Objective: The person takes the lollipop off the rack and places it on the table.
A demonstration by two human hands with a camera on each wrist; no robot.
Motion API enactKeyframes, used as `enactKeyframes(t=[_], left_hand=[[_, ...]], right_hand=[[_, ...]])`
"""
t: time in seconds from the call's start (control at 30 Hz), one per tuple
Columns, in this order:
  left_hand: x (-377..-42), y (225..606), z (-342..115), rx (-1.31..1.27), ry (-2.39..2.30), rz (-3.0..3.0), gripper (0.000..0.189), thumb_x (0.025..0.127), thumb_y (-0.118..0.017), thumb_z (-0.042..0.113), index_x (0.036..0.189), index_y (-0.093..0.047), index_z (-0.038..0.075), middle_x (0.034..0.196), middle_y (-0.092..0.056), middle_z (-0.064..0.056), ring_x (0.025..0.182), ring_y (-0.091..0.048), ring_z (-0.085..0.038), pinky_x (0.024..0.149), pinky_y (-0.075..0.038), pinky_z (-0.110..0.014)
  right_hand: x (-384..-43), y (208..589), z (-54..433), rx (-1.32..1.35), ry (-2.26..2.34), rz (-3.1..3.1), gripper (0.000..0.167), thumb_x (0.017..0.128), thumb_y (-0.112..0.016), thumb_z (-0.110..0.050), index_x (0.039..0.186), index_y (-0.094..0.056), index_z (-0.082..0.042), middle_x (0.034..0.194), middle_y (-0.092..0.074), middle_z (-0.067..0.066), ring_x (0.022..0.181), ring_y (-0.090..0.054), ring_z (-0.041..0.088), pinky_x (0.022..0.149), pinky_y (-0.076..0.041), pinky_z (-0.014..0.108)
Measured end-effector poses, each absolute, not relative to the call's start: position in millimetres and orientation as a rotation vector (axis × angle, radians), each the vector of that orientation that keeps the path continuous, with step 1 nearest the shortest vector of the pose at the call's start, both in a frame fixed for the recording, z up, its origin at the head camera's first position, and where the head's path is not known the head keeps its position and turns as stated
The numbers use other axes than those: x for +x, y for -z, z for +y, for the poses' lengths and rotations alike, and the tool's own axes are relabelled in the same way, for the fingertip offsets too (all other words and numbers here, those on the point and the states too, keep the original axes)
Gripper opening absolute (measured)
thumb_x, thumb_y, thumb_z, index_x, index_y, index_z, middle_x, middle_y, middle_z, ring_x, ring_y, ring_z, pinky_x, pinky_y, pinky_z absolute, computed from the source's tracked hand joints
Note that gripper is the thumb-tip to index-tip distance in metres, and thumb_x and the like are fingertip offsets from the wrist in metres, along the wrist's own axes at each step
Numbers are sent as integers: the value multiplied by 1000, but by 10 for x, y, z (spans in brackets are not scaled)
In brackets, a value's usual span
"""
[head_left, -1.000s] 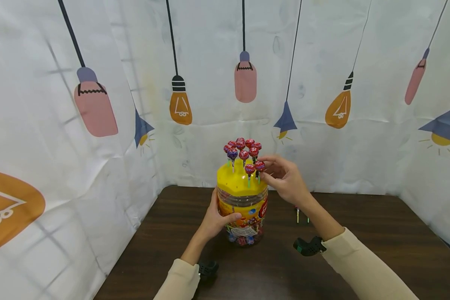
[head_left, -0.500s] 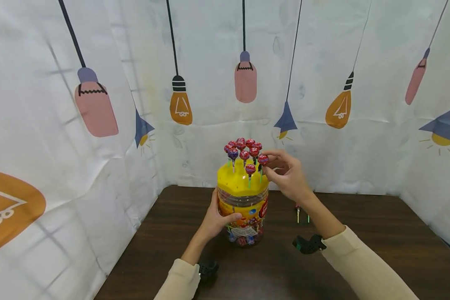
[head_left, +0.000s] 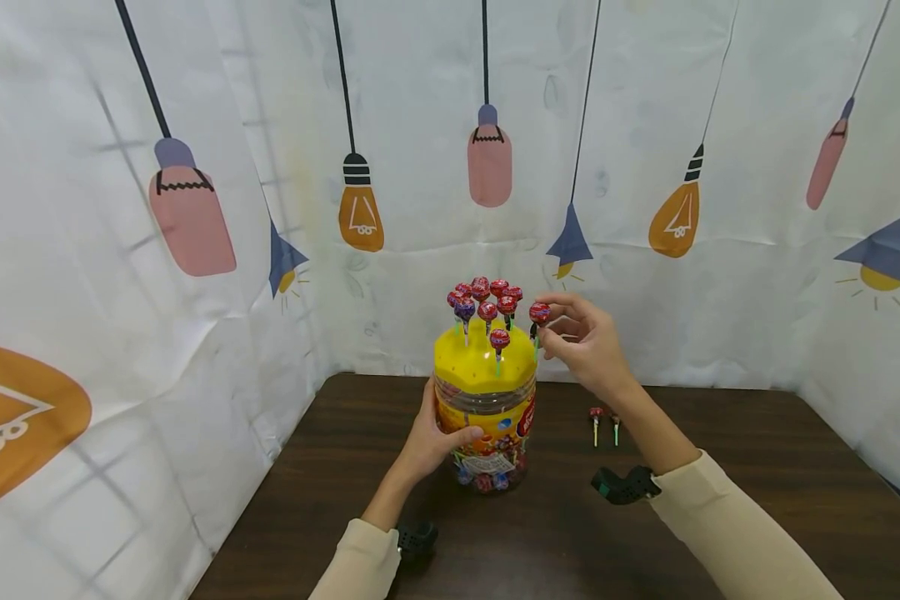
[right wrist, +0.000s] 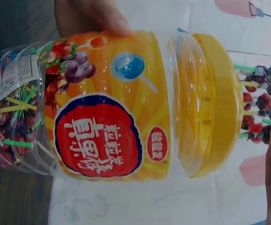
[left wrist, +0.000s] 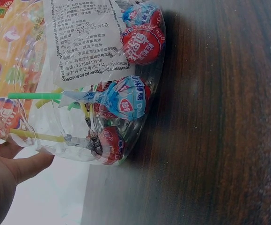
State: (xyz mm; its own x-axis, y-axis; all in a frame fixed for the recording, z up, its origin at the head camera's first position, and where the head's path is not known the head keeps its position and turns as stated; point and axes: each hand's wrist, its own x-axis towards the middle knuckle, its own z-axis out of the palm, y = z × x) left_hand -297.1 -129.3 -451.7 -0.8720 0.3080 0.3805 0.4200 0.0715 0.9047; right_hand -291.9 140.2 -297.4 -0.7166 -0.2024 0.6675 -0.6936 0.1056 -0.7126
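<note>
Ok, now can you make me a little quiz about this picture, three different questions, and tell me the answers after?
1. How many lollipops lie on the table to the right of the jar?
2. True or false: the left hand holds the jar.
3. What does the right hand pinch? A) a spoon; B) a pencil; C) a lollipop.

Key:
1. Two.
2. True.
3. C.
</note>
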Motion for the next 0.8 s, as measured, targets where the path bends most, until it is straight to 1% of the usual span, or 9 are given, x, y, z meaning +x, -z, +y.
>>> enactKeyframes(t=[0.13, 0.37, 0.6, 0.8], left_hand=[[-2971, 4521, -1291, -757, 1941, -2234, 99, 91, -80, 31, 158, -9, 44, 151, -42, 2, 131, -53, -22, 114, -46, -49], [-2972, 4519, -1290, -755, 1942, -2235, 99, 91, -80, 31, 158, -9, 44, 151, -42, 2, 131, -53, -21, 113, -47, -48], [-2984, 4528, -1293, -762, 1934, -2230, 99, 90, -80, 31, 158, -10, 43, 150, -43, 2, 131, -53, -21, 112, -46, -46], [-2978, 4527, -1295, -753, 1934, -2237, 99, 90, -80, 32, 158, -9, 44, 150, -43, 2, 131, -53, -21, 112, -46, -45]], right_hand=[[-2935, 2982, 1450, 851, -1675, -2012, 39, 92, -65, 6, 131, -61, 2, 99, -66, 8, 65, -66, 16, 62, -60, 27], [-2985, 3018, 1538, 796, -1702, -2062, 39, 93, -65, 4, 131, -60, 2, 102, -67, 0, 67, -66, 17, 62, -61, 28], [-3032, 3084, 1629, 774, -1730, -2079, 37, 94, -66, 3, 130, -62, -4, 106, -66, 0, 67, -67, 17, 64, -63, 30], [-3072, 3172, 1738, 769, -1770, -2097, 36, 95, -65, 2, 130, -62, -9, 104, -65, 1, 67, -68, 18, 67, -64, 31]])
